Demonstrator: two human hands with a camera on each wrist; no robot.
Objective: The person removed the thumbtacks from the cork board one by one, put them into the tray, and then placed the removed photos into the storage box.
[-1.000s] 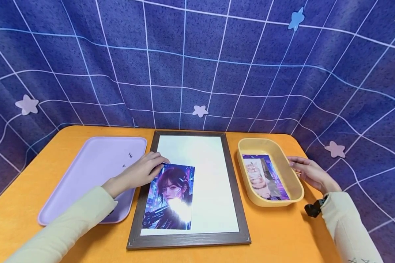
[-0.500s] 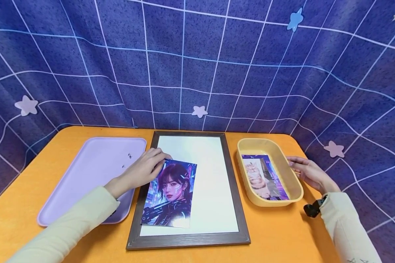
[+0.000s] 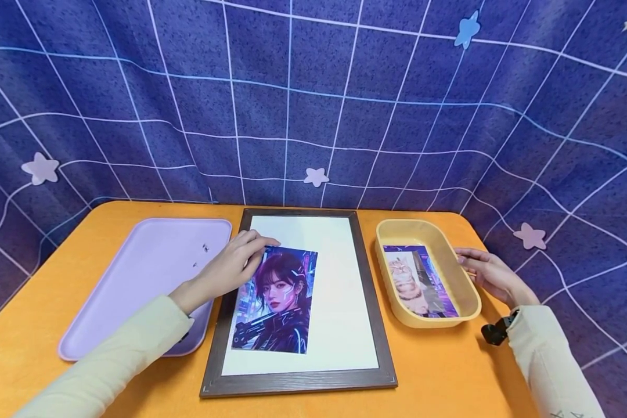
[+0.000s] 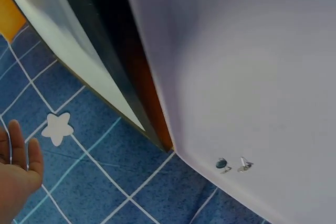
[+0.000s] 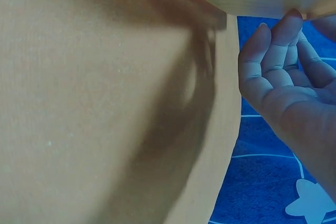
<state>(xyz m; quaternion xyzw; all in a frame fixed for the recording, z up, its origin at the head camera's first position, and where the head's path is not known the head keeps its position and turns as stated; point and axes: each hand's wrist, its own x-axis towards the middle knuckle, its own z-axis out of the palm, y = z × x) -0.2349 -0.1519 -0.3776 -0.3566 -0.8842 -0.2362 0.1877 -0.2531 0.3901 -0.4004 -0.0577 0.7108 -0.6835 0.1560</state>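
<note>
My left hand (image 3: 235, 264) pinches the upper left corner of a picture print (image 3: 274, 301) of a dark-haired figure with a gun. The print lies over the left part of a whiteboard (image 3: 339, 290) with a dark brown frame, slightly tilted. In the left wrist view, part of my left hand (image 4: 18, 174) shows at the left edge, without the print. My right hand (image 3: 493, 277) is at the right side of a yellow basket (image 3: 467, 296), its fingertips touching the outer wall. In the right wrist view, the fingers (image 5: 257, 51) are loosely bent against the wall's lower edge.
A purple tray (image 3: 151, 273) lies left of the board, with small shiny metallic bits (image 4: 245, 164) on it. Inside the basket are several prints, one showing a cat (image 3: 404, 281). A blue gridded curtain (image 3: 313, 104) hangs behind the orange table (image 3: 428, 371).
My left hand has shifted the print up and to the right, turning it slightly. Glare on the print has faded. The right hand stays at the basket.
</note>
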